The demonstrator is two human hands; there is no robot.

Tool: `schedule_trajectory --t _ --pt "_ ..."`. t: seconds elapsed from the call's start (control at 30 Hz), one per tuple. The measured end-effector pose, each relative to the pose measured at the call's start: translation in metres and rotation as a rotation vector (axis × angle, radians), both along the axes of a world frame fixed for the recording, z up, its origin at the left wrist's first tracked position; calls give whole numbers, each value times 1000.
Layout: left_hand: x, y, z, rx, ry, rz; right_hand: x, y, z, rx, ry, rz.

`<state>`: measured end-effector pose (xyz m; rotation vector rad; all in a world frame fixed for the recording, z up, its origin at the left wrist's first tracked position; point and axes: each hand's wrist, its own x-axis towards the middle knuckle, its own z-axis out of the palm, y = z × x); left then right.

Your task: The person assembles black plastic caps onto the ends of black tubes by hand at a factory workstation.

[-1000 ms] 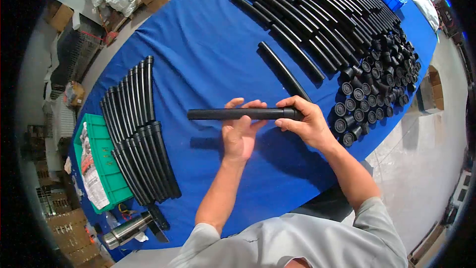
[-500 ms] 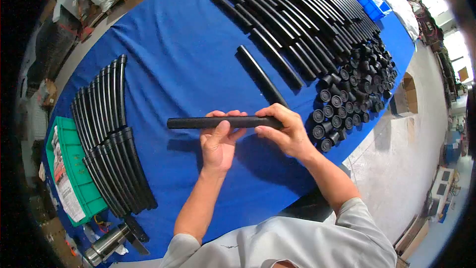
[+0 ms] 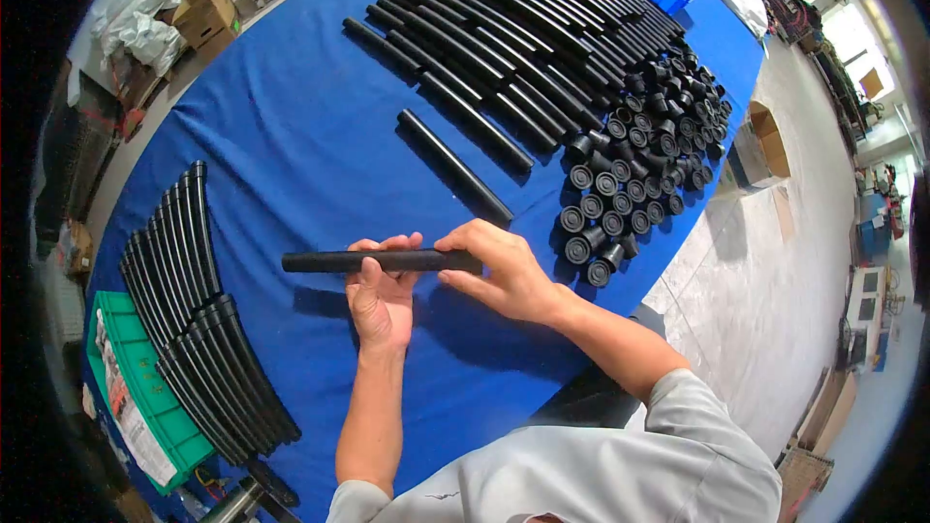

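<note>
Left hand and right hand have got a tube, loose tube just above, tons of caps centre-right, green bin lower left. Blue tabletop, floor right.

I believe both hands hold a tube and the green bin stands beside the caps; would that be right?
No, the head view shows the bin beside laid-out tubes, not the caps; the left hand and right hand do hold a tube.

We are in a workshop: beyond our right hand lie many black tubes and end caps.
</note>
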<state>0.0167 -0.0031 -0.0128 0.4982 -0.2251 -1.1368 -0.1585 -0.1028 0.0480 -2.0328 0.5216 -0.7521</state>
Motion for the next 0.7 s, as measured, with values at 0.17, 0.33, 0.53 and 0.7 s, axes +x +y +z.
schedule_trajectory --t 0.17,0.33,0.53,0.7 --pt "-3 0 2 55 35 -21 -1 -1 -8 -33 -7 -36" --pt "1 2 1 89 53 -32 -2 -1 -5 -57 -7 2" --pt "2 3 -2 86 51 -38 -2 -1 -3 -67 27 14" --pt "-1 3 2 103 11 1 1 1 -6 -61 14 -19"
